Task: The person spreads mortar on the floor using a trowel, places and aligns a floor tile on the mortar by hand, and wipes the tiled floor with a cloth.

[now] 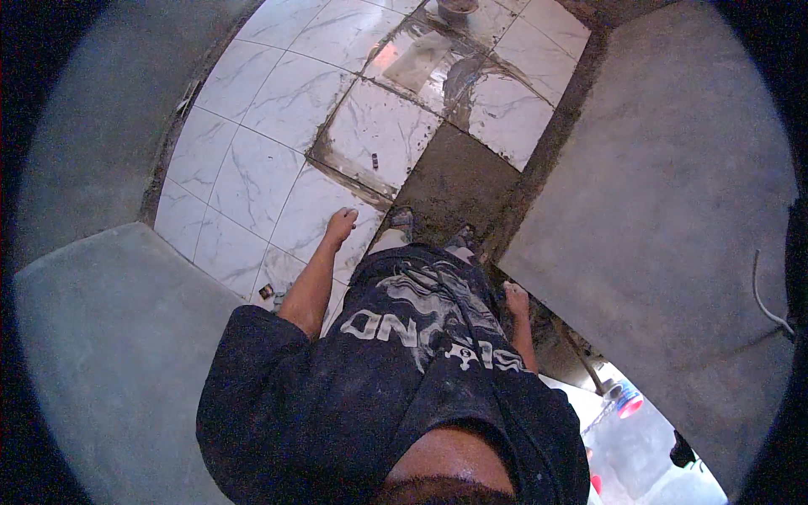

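Observation:
My left hand [342, 224] hangs over the white veined floor tiles [244, 181], fingers curled; anything inside is too small to make out. My right hand [515, 296] is low by my right hip, fingers also curled, their contents unclear. My sandalled feet [402, 220] are beside or on a square of bare grey-brown mortar [454, 172]. Ahead, a tile [370, 126] has mortar smeared along its edges, and another patch [417, 63] is wet and streaked. A small dark packet [267, 292] lies near my left forearm.
Grey plastered walls [93, 109] flank the narrow floor. A dark bucket [454, 10] stands at the far end. A bent pale conduit [762, 295] protrudes at right. Behind my right side are a long handle [581, 353] and a red, white and blue bucket [627, 400].

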`<state>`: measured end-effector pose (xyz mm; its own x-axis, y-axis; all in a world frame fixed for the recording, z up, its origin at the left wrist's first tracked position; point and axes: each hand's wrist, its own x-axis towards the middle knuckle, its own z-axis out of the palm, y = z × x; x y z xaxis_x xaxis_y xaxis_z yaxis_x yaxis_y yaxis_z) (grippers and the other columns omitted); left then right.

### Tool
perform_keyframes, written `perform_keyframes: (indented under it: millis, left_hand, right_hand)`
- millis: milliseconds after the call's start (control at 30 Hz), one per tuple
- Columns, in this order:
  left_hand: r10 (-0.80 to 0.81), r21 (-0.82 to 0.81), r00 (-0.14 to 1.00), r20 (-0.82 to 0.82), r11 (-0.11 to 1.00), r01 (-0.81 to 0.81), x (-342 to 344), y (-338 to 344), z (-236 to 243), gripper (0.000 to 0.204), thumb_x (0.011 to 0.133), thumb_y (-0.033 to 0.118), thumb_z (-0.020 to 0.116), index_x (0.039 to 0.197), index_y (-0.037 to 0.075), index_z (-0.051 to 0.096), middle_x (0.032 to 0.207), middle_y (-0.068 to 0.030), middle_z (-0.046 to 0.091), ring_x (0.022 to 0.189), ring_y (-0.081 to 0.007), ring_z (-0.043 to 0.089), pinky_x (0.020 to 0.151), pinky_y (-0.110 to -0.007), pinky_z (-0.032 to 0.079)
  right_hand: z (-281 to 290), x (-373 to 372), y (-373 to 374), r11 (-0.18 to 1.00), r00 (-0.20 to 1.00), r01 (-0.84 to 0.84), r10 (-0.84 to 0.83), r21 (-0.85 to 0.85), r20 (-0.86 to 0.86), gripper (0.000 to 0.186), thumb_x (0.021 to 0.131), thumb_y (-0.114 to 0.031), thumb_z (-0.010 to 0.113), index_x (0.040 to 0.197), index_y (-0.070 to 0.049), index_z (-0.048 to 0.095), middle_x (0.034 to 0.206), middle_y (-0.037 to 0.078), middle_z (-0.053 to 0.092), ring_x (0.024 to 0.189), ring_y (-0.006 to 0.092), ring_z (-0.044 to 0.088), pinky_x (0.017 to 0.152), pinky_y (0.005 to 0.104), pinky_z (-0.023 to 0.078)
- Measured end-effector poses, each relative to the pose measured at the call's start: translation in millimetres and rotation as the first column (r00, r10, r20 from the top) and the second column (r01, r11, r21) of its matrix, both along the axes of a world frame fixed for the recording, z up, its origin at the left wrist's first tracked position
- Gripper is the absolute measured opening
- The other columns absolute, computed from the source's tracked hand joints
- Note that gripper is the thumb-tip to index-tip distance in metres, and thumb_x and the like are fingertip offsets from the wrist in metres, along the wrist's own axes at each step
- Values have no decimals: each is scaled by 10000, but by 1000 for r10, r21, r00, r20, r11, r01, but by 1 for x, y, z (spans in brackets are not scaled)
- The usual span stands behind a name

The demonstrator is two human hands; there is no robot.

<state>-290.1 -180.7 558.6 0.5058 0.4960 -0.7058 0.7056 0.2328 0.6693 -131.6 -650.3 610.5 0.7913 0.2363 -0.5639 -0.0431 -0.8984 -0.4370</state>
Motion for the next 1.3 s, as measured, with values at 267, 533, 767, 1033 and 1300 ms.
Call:
perform_keyframes:
  millis: [267, 533, 767, 1033, 1300]
  left_hand:
    - [-55, 11, 995, -86, 998, 56, -9, -7, 5, 386, 787, 301, 489, 990, -24, 531, 893, -129, 575, 720, -187, 556, 653, -302, 450]
    - [-214, -80, 898, 384, 961, 263, 98, -48, 150, 521, 824, 305, 465, 1229, 5, 332, 1206, -161, 416, 1086, -263, 424, 934, -346, 304]
    - [-752, 818, 504, 424, 558, 143, 162, -75, 161, 504, 834, 374, 418, 1242, 87, 345, 1258, -148, 356, 1125, -320, 349, 982, -397, 196]
    - [286, -600, 640, 713, 721, 347, 127, -60, 151, 538, 753, 392, 550, 1137, 41, 413, 1118, -144, 442, 1043, -275, 421, 910, -363, 335]
    - [202, 36, 978, 56, 978, -204, -37, -3, -10, 341, 821, 282, 458, 1038, 29, 529, 960, -89, 571, 870, -203, 520, 775, -323, 403]
  right_hand:
    - [-32, -7, -26, 976, 980, 199, -198, 86, -20, 412, 807, -318, 492, 1097, -27, 475, 948, 122, 578, 771, 276, 556, 690, 354, 443]
    - [-2, 53, 103, 646, 819, 560, -337, 519, -464, 538, 804, -328, 505, 1240, -69, 326, 1227, 115, 385, 1102, 244, 407, 861, 343, 381]
    - [170, 43, 297, 372, 723, 676, -169, 636, -670, 441, 843, -294, 434, 1167, 3, 390, 1099, 87, 480, 1025, 238, 453, 856, 323, 381]
    - [145, 43, 295, 564, 542, -797, 509, 216, 669, 417, 818, -227, 450, 1212, -96, 407, 1281, 181, 315, 1195, 343, 261, 960, 397, 245]
    - [-21, 68, 76, 926, 925, -378, 377, 14, 35, 339, 768, -272, 485, 986, -20, 547, 974, 187, 559, 921, 339, 517, 768, 393, 418]
